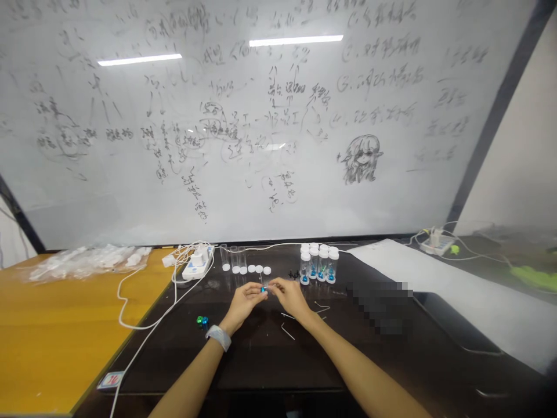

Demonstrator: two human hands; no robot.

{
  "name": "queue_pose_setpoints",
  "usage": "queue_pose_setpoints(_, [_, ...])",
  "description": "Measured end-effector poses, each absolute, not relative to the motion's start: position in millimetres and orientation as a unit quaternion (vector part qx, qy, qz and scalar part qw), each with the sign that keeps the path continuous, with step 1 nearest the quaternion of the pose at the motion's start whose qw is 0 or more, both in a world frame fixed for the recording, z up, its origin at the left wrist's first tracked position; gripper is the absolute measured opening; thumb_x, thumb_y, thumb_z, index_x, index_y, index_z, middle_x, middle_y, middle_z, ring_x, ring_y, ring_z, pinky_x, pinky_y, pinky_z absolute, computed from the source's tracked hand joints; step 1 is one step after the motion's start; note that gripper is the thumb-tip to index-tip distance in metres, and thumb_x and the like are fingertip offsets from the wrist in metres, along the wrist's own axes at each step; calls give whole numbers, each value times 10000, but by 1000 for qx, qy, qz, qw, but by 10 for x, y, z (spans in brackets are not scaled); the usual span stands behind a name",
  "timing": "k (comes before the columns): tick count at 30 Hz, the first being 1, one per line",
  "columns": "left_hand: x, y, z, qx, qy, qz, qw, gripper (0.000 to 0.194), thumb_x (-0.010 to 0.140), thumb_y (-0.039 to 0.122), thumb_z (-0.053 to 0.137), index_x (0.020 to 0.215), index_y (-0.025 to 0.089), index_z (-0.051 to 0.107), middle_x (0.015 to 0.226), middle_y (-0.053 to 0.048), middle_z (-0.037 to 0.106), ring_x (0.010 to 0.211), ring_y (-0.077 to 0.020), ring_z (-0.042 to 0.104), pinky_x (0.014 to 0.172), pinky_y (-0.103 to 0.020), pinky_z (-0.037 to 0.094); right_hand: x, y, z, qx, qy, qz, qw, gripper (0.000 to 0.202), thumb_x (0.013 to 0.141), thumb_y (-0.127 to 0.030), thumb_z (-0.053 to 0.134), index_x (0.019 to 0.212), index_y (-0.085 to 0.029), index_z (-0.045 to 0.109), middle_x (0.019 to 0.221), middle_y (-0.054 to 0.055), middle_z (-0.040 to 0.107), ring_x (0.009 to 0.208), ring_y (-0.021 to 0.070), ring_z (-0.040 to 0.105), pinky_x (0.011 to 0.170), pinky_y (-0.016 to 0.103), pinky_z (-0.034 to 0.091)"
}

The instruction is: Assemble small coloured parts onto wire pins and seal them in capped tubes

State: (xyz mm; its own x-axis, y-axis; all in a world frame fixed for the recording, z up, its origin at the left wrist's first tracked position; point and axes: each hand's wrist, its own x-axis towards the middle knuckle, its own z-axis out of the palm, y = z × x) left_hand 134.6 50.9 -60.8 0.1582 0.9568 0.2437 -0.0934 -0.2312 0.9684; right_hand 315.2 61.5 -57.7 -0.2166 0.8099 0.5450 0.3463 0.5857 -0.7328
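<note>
Toward the bottom of the frame, a bent metal rod (288, 331) lies on the dark table (256, 368) below the right hand (290, 296), and a green bead (199, 320) and a blue bead (205, 321) sit side by side left of the left wrist. Just above, at the centre of the frame, is the small blue piece (263, 289), up between the two hands rather than lying on the table. The left hand (244, 303) reaches it from the lower left, thumb and forefinger pinched on it. The right hand comes in from the right, its fingertips drawn together just beside the piece; whether they grip it too I cannot tell. Neither hand is clearly nearer, as the piece sits in the narrow gap where the fingertips meet. It is too small to read its long axis. Beyond the fingers are three white caps (259, 269) in a row, with clear tubes (235, 259) to their left and a cluster of capped tubes (322, 268) holding blue parts to the right. The whiteboard (243, 197) fills the upper frame.
</note>
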Motion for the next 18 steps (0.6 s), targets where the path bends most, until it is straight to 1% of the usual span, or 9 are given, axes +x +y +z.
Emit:
queue_pose_setpoints(3, [1350,501,-596,583,387,531,478,361,629,335,837,896,142,688,790,-74,740,780,-223,720,787,-343,558,3188,563,-532,-387,-800,112,444,180,946,-297,496,904,-207,647,869,59,689,813,201,628,768,310,466])
queue_pose_setpoints(7, [1360,497,-585,589,405,527,460,367,608,321,850,888,138,699,795,-76,736,780,-218,711,776,-337,560,3209,531,-501,-372,-831,13,413,208,979,-265,439,890,-190,611,900,77,644,867,212,552,799,328,426])
queue_pose_setpoints(13, [1366,512,-604,594,410,525,451,363,598,314,855,877,137,703,790,-74,731,768,-206,703,759,-314,556,3209,508,-469,-379,-847,-50,370,233,995,-247,408,871,-180,595,902,86,615,902,219,509,785,339,390])
queue_pose_setpoints(16, [1361,514,-614,594,407,525,454,360,601,322,852,875,142,704,786,-71,730,767,-208,704,763,-316,556,3211,496,-466,-365,-856,-45,363,227,991,-234,416,868,-180,600,891,82,606,883,215,502,779,337,396])
queue_pose_setpoints(18, [1356,513,-617,595,403,525,455,358,605,328,849,878,145,706,799,-74,733,770,-209,705,768,-318,555,3218,494,-474,-353,-860,-28,367,197,983,-227,433,905,-181,608,901,79,602,878,210,506,779,329,408])
